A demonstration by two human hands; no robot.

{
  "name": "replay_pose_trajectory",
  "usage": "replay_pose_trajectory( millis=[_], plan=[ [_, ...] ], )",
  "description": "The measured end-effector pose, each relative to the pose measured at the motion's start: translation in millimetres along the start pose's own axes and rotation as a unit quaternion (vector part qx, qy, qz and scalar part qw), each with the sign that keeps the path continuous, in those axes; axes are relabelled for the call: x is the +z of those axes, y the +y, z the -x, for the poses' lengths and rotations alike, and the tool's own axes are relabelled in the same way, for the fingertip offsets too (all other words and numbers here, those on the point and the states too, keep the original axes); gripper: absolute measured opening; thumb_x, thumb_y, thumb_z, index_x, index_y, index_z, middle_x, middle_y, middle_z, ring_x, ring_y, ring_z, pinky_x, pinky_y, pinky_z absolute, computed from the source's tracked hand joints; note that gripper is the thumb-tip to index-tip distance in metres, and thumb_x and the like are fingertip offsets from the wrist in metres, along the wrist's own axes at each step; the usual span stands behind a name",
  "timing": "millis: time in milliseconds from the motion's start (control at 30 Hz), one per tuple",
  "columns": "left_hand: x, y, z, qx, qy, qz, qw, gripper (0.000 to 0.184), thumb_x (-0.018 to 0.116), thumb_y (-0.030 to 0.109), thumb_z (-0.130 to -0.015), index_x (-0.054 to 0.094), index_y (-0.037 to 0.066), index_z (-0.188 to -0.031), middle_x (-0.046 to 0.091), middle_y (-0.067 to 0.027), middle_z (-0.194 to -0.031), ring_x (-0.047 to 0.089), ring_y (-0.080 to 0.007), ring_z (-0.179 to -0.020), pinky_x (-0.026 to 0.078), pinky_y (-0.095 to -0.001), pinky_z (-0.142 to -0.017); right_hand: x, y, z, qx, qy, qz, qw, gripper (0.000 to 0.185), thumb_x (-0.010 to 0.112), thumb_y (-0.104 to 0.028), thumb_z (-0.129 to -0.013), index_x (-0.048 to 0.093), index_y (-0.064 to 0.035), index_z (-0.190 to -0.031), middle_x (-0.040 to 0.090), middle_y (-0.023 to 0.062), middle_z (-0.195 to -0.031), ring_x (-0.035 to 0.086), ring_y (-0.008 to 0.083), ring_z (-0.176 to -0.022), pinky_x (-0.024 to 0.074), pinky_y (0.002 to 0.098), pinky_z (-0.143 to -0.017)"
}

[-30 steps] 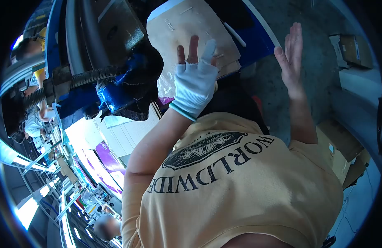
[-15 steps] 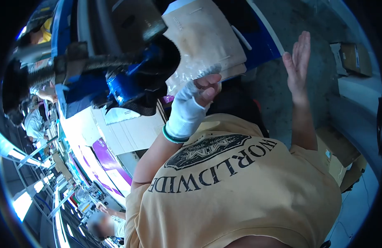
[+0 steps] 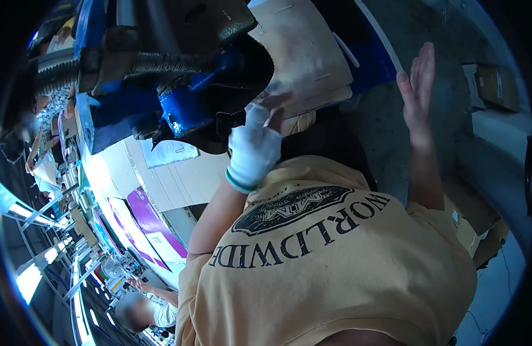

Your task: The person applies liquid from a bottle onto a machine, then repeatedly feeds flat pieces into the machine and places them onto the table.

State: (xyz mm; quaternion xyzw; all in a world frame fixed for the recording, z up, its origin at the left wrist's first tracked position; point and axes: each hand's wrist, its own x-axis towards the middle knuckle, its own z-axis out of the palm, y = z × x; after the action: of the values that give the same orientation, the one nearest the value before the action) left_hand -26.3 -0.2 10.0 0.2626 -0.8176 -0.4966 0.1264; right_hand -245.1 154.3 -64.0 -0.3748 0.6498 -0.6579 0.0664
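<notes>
Your white-gloved left hand [image 3: 254, 147] curled partly near one blue metal cylinder [image 3: 187, 108], hold indiscernible; your bare right hand [image 3: 417, 89] stood straight-fingered, empty.

On the left hand [image 3: 256, 138], a white glove [image 3: 251, 158] with a green cuff [image 3: 238, 183] is being worn. Tan is being shown by the sheets [image 3: 303, 43] on the blue table [image 3: 370, 72], pale grey by its right edge [image 3: 382, 33], white by a stick [image 3: 346, 50] near that edge. The tan shirt [image 3: 341, 282] is being crossed by black print [image 3: 292, 212].
</notes>
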Motion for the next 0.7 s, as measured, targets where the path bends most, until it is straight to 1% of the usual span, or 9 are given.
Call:
replay_pose_trajectory(
  millis=[33,67,133,200,300,367,500,567,700],
  plan=[
    [-3.1,-8.3,-8.0,0.141,0.049,-0.21,0.966,0.027,0.044,-0.011,-0.069,0.052,-0.001,-0.093,0.05,-0.0159,-0.107,0.047,-0.0279,-0.103,0.041,-0.0314,-0.081,0.7,0.1,-0.1,0.002,-0.001,-0.001,1.0,0.069,0.048,-0.02,-0.084,0.003,-0.003,-0.132,0.0,0.0143,-0.139,-0.002,0.0282,-0.128,0.0015,0.0406,-0.103],
    [-7.5,-26.2,-15.0,0.152,0.053,-0.287,0.944,0.025,0.043,-0.012,-0.068,0.052,-0.001,-0.089,0.049,-0.0163,-0.107,0.046,-0.03,-0.102,0.041,-0.0322,-0.08,1.8,0.0,-1.4,0.004,0.001,-0.005,1.0,0.071,0.05,-0.022,-0.083,0.003,-0.0007,-0.132,0.0,0.0166,-0.138,-0.002,0.0294,-0.128,0.0012,0.0419,-0.103],
    [-7.3,-46.4,-34.7,0.149,0.069,-0.337,0.927,0.023,0.043,-0.013,-0.066,0.053,-0.001,-0.082,0.047,-0.0164,-0.107,0.045,-0.0331,-0.101,0.041,-0.0337,-0.081,3.9,-1.4,-2.6,0.013,0.003,-0.015,1.0,0.077,0.054,-0.028,-0.081,0.003,0.0039,-0.13,0.0,0.0211,-0.137,-0.002,0.0316,-0.127,0.0006,0.0447,-0.102],
    [-6.2,-46.1,-56.4,0.126,0.094,-0.288,0.945,0.021,0.044,-0.013,-0.064,0.054,0.0,-0.078,0.046,-0.0158,-0.106,0.043,-0.035,-0.1,0.039,-0.0352,-0.084,4.1,-1.4,-4.7,0.011,-0.002,-0.009,1.0,0.078,0.053,-0.029,-0.081,0.003,0.0042,-0.13,0.0,0.0215,-0.137,-0.002,0.0318,-0.127,0.0011,0.0446,-0.102],
    [-9.8,-57.8,-66.7,0.25,0.094,-0.48,0.835,0.017,0.045,-0.011,-0.063,0.054,0.001,-0.071,0.04,-0.0162,-0.11,0.042,-0.0361,-0.1,0.036,-0.0367,-0.086,3.6,-2.6,-6.4,0.01,0.001,-0.009,1.0,0.077,0.053,-0.029,-0.081,0.003,0.0044,-0.13,0.001,0.0216,-0.137,-0.001,0.0317,-0.127,0.0014,0.0441,-0.102],
    [-14.7,-78.1,-68.4,0.25,0.085,-0.46,0.848,0.024,0.043,-0.009,-0.061,0.057,0.002,-0.078,0.039,-0.0156,-0.111,0.041,-0.0334,-0.102,0.034,-0.0364,-0.087,1.1,-3.3,-5.5,0.011,0.008,-0.009,1.0,0.077,0.053,-0.028,-0.081,0.004,0.0044,-0.13,0.001,0.0215,-0.137,-0.001,0.0317,-0.128,0.0015,0.0436,-0.102],
    [-26.1,-70.2,-49.2,0.168,0.045,-0.224,0.959,0.043,0.04,-0.009,-0.061,0.061,0.006,-0.096,0.043,-0.016,-0.111,0.045,-0.0296,-0.102,0.035,-0.0339,-0.088,-4.4,1.3,-1.6,0.016,0.017,-0.005,1.0,0.076,0.054,-0.027,-0.081,0.004,0.0044,-0.13,0.002,0.0215,-0.137,0.0,0.0316,-0.128,0.0016,0.0428,-0.102],
    [-32.4,-77.5,-39.3,0.152,0.052,-0.2,0.966,0.042,0.04,-0.008,-0.064,0.06,0.006,-0.097,0.044,-0.0166,-0.111,0.044,-0.0295,-0.103,0.034,-0.0326,-0.088,-5.4,4.1,2.4,0.023,0.011,-0.005,1.0,0.073,0.052,-0.023,-0.082,0.004,0.003,-0.131,0.002,0.0201,-0.137,-0.001,0.0307,-0.128,0.0009,0.0417,-0.102],
    [-37.9,-108.6,-36.1,0.152,0.07,-0.286,0.944,0.04,0.038,-0.005,-0.068,0.058,0.006,-0.1,0.046,-0.0177,-0.11,0.043,-0.0295,-0.105,0.033,-0.0301,-0.089,3.8,-2.2,1.7,0.008,-0.003,-0.016,1.0,0.068,0.048,-0.017,-0.083,0.004,0.0003,-0.132,0.001,0.0178,-0.138,-0.002,0.0288,-0.128,-0.0005,0.0401,-0.102]
  ],
)
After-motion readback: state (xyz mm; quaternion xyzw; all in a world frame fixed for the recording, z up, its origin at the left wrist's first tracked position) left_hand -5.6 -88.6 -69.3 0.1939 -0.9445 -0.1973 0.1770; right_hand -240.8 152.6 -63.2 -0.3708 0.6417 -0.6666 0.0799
